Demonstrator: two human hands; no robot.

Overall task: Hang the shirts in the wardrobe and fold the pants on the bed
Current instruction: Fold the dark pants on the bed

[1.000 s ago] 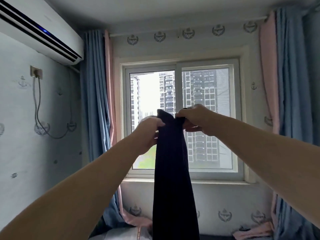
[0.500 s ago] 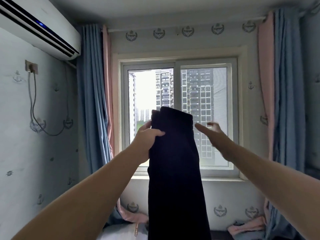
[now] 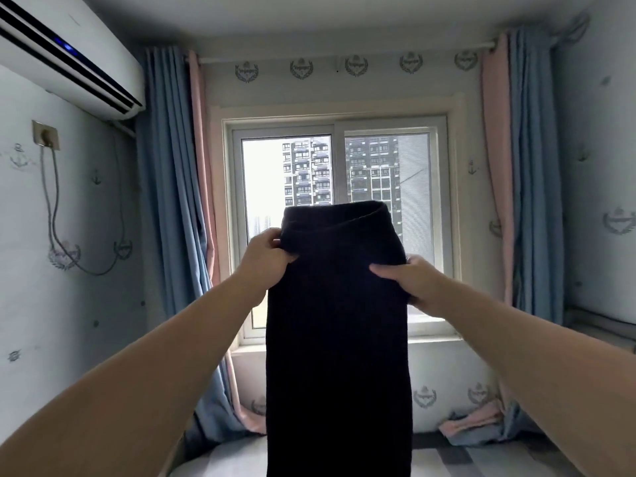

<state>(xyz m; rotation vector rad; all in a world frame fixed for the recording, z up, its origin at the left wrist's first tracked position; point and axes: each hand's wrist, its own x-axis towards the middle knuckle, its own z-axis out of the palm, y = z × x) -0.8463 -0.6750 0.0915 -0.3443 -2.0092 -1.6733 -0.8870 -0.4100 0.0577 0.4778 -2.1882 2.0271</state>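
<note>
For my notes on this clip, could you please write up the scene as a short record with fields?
pants: dark, held up before the window, hanging straight, lower end out of view
left hand: grips the left edge just under the waistband
right hand: pinches the right edge, slightly lower
bed: below, partly visible
background: blue and pink curtains, air conditioner at upper left
task state: pants not yet folded

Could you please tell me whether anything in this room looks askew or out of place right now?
Nothing is damaged or spilled. The dark pants are held unevenly: the left hand pinches them near the waistband, while the right hand grips lower down. By the window, the right curtain hem lies crumpled in a heap.
</note>
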